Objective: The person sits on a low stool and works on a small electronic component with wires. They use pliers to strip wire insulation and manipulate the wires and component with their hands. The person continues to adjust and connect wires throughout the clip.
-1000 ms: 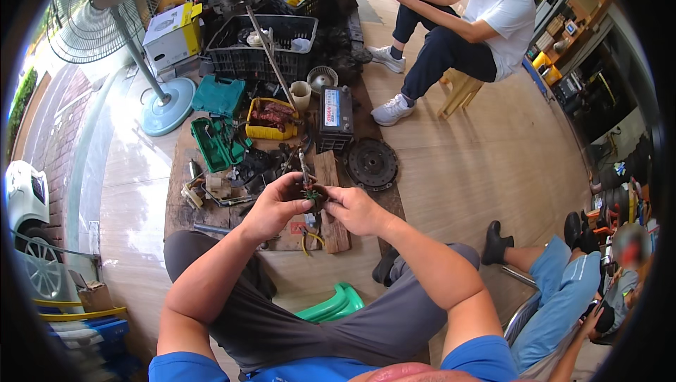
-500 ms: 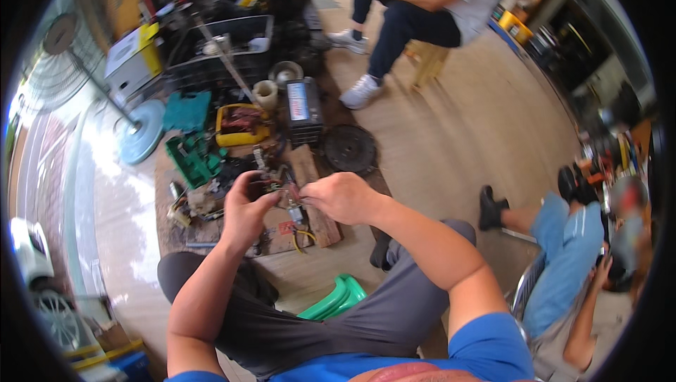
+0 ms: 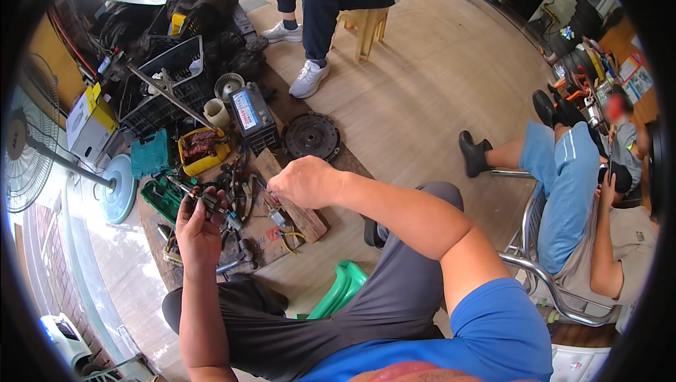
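My left hand [image 3: 197, 222] holds a dark metal part [image 3: 210, 203] with a slim shaft pointing up-left, over an open green case [image 3: 161, 202]. To its right my right hand [image 3: 305, 182] is closed in a pinch above a wooden plank [image 3: 306, 221]; whatever its fingertips hold is hidden or too small to name. Below lie yellow-handled pliers [image 3: 291, 242] among loose metal parts and wires. Beyond my hands are a yellow tray of reddish parts [image 3: 199, 147], a car battery [image 3: 251, 118] and a round black disc [image 3: 311, 139].
A black crate [image 3: 148, 114] and fan [image 3: 28, 158] stand left. A person [image 3: 317, 9] sits on a stool ahead; another [image 3: 563, 206] reclines on a metal chair at right. A green plastic seat [image 3: 334, 290] is below me, between my legs.
My hands have separated: the left moved left and down with the part, the right moved left and up away from it. The whole view has turned, with the scene shifting.
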Demonstrator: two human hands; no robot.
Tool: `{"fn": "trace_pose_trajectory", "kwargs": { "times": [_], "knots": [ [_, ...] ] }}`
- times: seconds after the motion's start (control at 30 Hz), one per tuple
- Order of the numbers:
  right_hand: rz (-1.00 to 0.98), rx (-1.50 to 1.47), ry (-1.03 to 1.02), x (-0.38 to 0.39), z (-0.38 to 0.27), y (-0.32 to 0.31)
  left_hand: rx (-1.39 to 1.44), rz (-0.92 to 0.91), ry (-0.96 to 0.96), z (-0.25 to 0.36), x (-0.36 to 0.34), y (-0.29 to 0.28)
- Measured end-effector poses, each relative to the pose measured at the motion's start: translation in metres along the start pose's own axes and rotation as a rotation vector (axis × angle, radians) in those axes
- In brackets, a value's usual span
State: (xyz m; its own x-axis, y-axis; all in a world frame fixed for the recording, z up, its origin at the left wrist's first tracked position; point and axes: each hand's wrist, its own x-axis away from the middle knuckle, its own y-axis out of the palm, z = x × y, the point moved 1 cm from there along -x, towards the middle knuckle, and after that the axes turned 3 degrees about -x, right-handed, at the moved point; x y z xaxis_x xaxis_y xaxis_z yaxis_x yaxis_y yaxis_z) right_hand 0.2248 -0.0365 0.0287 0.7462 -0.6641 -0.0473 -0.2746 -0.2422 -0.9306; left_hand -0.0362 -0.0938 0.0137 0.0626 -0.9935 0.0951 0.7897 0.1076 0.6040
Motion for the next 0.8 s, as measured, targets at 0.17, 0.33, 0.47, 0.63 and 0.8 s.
{"fn": "trace_pose_trajectory", "kwargs": {
  "times": [0.17, 0.33, 0.47, 0.63, 0.8],
  "knots": [
    [0.079, 0.053, 0.017, -0.006, 0.03, 0.007, -0.044, -0.132, -0.078, 0.0, 0.001, 0.005],
    [-0.084, 0.007, 0.21, -0.003, 0.039, 0.001, -0.141, -0.254, -0.12, -0.007, 0.002, 0.011],
    [-0.339, 0.01, 0.139, 0.001, 0.011, 0.003, -0.276, -0.324, -0.153, -0.025, 0.01, 0.003],
    [-0.284, -0.51, 0.087, -0.006, -0.02, 0.037, -0.375, -0.338, -0.141, -0.034, 0.016, 0.004],
    [-0.178, -0.4, 0.011, -0.023, -0.018, 0.021, -0.41, -0.307, -0.114, -0.026, 0.012, -0.002]
  ]
}}
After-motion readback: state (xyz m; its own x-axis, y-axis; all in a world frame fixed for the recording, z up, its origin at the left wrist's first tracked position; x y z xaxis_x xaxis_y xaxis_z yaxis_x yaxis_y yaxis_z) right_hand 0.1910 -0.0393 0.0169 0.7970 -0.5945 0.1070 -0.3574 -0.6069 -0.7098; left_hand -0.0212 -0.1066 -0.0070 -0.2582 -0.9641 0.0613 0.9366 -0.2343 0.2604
